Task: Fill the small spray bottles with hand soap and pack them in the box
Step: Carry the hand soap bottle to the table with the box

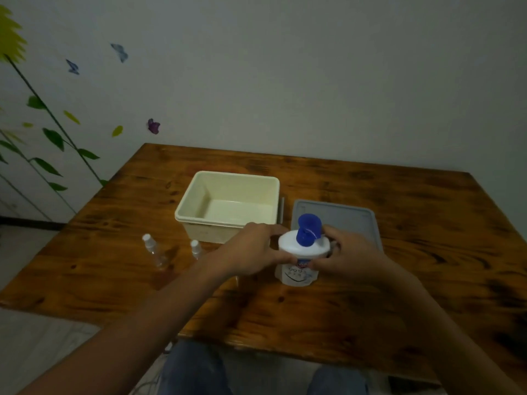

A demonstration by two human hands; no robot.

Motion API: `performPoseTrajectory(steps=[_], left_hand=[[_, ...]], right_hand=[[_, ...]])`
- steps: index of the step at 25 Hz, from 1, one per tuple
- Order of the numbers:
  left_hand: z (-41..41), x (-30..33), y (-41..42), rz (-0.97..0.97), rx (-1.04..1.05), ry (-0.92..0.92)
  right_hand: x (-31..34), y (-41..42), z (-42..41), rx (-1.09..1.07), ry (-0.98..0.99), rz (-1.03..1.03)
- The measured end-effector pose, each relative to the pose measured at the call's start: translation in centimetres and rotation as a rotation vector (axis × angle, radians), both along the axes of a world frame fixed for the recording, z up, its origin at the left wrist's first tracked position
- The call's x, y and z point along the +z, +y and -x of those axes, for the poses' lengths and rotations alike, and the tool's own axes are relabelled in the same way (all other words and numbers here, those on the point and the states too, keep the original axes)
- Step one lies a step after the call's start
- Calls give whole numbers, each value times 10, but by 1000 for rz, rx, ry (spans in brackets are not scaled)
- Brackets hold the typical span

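Note:
A white hand soap bottle (296, 273) with a blue pump top (308, 228) stands upright on the wooden table (399, 275). My left hand (251, 252) grips its left side and my right hand (346, 253) grips its right side. Two small clear spray bottles with white caps stand to the left: one (155, 252) further left, the other (196, 249) partly hidden behind my left forearm. The cream box (228, 205) sits open and empty behind them.
A grey lid (350, 216) lies flat to the right of the box, behind the soap bottle. The wall stands close behind the table. My knees in jeans show below the table's near edge.

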State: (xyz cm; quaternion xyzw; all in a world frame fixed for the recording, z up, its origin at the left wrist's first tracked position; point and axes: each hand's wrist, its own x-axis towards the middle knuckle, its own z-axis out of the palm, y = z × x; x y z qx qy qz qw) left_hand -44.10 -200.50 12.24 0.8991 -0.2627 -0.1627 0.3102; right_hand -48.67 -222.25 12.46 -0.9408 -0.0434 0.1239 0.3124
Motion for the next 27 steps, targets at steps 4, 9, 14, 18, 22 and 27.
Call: performPoseTrajectory(steps=[4,9,14,18,22,27], left_hand=[[-1,-12,-1,0,29,-94],[6,-22,-1,34,43,-221],[15,-21,0,54,61,-267],[19,-28,2,77,68,-282],[18,-29,1,68,45,-301],[17,-35,2,104,34,-301]], right_hand=[[-20,-2,8,21,-98,-107],[-44,5,13,-39,-200,-332],[-39,10,20,-55,-183,-354],[-36,15,26,-68,-169,-308],[-36,14,26,-85,-172,-286],[-39,11,20,-68,-164,-275]])
